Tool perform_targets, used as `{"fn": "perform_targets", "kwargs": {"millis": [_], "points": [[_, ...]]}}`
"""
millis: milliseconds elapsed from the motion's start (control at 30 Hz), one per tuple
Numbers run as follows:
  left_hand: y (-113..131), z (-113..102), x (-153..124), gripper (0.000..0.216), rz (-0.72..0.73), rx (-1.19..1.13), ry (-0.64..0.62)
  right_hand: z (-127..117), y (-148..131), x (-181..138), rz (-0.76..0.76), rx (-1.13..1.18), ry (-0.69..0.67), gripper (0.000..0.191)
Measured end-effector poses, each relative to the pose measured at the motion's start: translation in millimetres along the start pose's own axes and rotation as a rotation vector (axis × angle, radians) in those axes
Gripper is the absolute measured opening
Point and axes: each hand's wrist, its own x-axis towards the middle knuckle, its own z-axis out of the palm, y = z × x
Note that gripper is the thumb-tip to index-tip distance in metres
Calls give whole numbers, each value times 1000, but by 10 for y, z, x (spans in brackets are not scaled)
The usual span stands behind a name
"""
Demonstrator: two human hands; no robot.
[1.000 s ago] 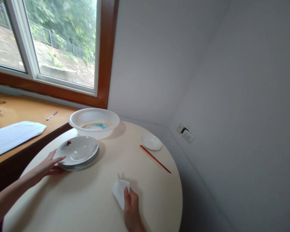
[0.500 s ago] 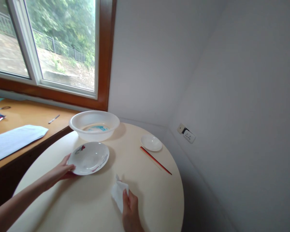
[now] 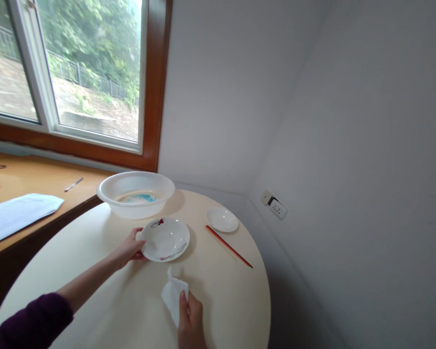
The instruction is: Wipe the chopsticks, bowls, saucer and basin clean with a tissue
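Observation:
My left hand grips the left rim of a white plate with a dark red flower pattern, thumb on top and fingers beneath. The plate is close above the round table, a little tilted; whether it touches the top I cannot tell. Nearer to me, my right hand is closed on a crumpled white tissue, pinched under the thumb. Right of the held plate lie a smaller white dish and a pair of red chopsticks with dark tips.
A translucent plastic basin with a blue patch inside stands at the back left of the cream round table. Left of it, a wooden desk holds a pale blue sheet and a pen. Wall sockets are at the right.
My left hand has carried the plate to the right, towards the small dish. My right hand still holds the tissue in about the same place. The whole view has shifted slightly.

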Motion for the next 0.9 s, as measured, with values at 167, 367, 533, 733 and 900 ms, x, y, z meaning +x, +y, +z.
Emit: {"fn": "perform_targets", "kwargs": {"millis": [167,367,533,733,900], "points": [[41,-65,53,50,1,76,-39,40,-33,-4,-2,33,54,46],[-7,-127,87,37,-14,152,-113,118,-101,4,-22,87,66,48],[-24,-56,141,38,15,103,-110,89,-137,0,5,29,88,50],[-40,-6,238,32,20,24,-80,88,-160,-16,11,78,83,50],[-88,-27,236,23,36,-18,-53,49,-76,24,263,218,205,60]]}}
